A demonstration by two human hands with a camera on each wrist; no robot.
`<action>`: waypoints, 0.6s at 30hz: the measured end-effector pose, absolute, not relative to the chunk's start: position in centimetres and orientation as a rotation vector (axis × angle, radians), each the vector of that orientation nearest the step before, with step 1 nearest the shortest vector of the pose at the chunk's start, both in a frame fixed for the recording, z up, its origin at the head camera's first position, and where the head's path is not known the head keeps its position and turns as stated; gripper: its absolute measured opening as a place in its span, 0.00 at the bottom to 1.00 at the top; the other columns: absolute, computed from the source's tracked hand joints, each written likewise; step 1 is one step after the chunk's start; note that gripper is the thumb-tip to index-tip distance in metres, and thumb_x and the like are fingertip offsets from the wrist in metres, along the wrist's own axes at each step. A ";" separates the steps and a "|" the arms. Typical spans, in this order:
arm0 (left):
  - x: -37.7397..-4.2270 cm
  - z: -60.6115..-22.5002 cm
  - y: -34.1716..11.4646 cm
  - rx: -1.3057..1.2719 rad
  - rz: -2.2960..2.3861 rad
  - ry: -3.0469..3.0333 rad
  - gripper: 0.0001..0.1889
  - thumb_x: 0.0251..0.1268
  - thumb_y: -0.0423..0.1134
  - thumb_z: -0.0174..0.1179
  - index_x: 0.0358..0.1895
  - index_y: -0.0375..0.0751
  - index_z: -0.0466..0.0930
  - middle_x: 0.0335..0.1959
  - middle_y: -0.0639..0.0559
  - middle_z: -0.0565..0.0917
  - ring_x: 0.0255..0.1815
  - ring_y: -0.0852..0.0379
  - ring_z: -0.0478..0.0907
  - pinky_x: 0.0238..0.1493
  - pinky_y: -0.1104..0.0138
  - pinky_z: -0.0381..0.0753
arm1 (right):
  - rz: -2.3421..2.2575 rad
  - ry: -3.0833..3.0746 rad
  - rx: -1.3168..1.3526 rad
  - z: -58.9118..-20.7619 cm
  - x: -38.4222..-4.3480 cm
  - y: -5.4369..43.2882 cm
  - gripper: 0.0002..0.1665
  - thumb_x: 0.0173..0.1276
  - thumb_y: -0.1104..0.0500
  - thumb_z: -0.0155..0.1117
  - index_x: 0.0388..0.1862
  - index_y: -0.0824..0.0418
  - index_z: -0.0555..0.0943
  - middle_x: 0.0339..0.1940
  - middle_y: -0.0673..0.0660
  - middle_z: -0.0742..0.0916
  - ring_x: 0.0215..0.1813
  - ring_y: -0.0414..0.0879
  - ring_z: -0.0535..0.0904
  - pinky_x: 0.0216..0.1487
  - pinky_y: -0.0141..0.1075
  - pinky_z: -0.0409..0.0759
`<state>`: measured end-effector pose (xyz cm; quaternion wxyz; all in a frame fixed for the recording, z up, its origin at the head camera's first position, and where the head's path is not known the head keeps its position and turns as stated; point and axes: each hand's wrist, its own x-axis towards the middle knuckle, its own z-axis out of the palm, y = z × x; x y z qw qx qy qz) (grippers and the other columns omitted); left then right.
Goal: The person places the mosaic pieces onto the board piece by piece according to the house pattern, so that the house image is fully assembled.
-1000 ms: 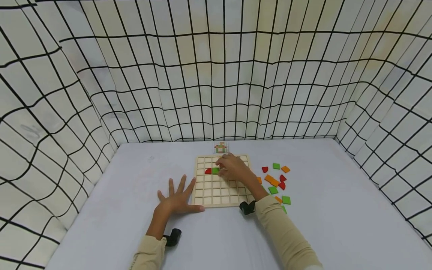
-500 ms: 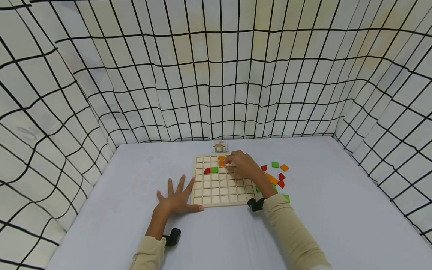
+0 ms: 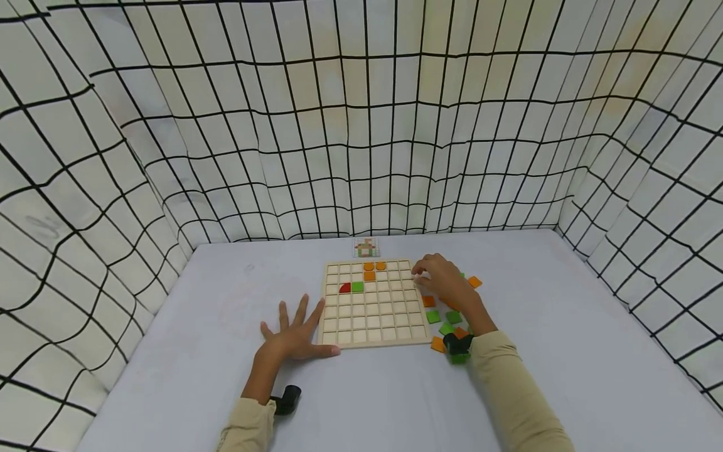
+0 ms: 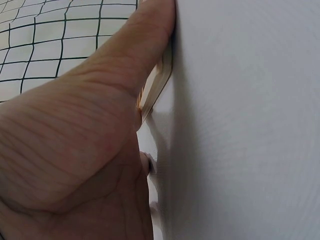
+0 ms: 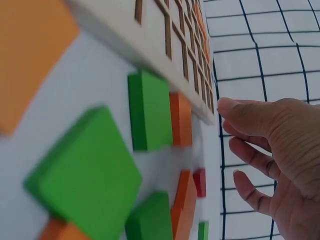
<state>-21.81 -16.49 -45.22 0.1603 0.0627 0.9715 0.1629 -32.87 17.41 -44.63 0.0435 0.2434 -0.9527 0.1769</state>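
Note:
Near the lower left corner of a wooden grid board (image 3: 332, 321) my left hand (image 3: 292, 339) rests with its fingers spread. Its thumb lies along the board's front edge, and in the left wrist view the thumb (image 4: 135, 47) is straight. On the board sit a red quarter-circle piece (image 3: 345, 288), a green square tile (image 3: 358, 287), an orange square tile (image 3: 369, 276) and two rounded orange pieces (image 3: 381, 266). My right hand (image 3: 446, 281) hovers by the board's right edge. Seen from the right wrist, that hand (image 5: 285, 145) has loosely bent fingers and holds nothing visible.
Several loose green tiles (image 5: 95, 175) and orange tiles (image 3: 475, 282) lie right of the board, partly under my right arm. A small red piece (image 5: 200, 182) lies among them. Behind the board is a patterned card (image 3: 366, 247). Black-gridded white cloth (image 3: 361, 157) walls the table.
My right hand has moved right, from over the board to its right edge, uncovering the orange pieces in the upper rows. My left hand has stayed in place.

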 end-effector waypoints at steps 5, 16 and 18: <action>-21.8 -45.4 -16.6 0.183 0.472 2.780 0.60 0.46 0.73 0.64 0.79 0.53 0.44 0.81 0.39 0.37 0.76 0.23 0.24 0.60 0.21 0.32 | 0.557 -2.946 0.662 -44.6 -32.6 19.5 0.09 0.69 0.58 0.65 0.45 0.59 0.85 0.43 0.55 0.85 0.49 0.52 0.77 0.48 0.47 0.79; -22.0 -45.8 -16.7 0.176 0.450 2.783 0.60 0.46 0.74 0.63 0.80 0.55 0.42 0.81 0.40 0.35 0.76 0.24 0.23 0.60 0.21 0.32 | 0.511 -2.992 0.414 -44.8 -32.1 22.3 0.11 0.67 0.60 0.65 0.46 0.64 0.85 0.46 0.63 0.85 0.54 0.60 0.75 0.54 0.53 0.78; -22.0 -45.7 -16.7 0.174 0.455 2.780 0.61 0.46 0.74 0.63 0.80 0.55 0.43 0.81 0.40 0.35 0.76 0.24 0.23 0.60 0.21 0.31 | 0.469 -3.005 0.358 -45.1 -32.2 22.6 0.12 0.67 0.60 0.66 0.46 0.63 0.85 0.48 0.64 0.84 0.54 0.61 0.75 0.54 0.53 0.79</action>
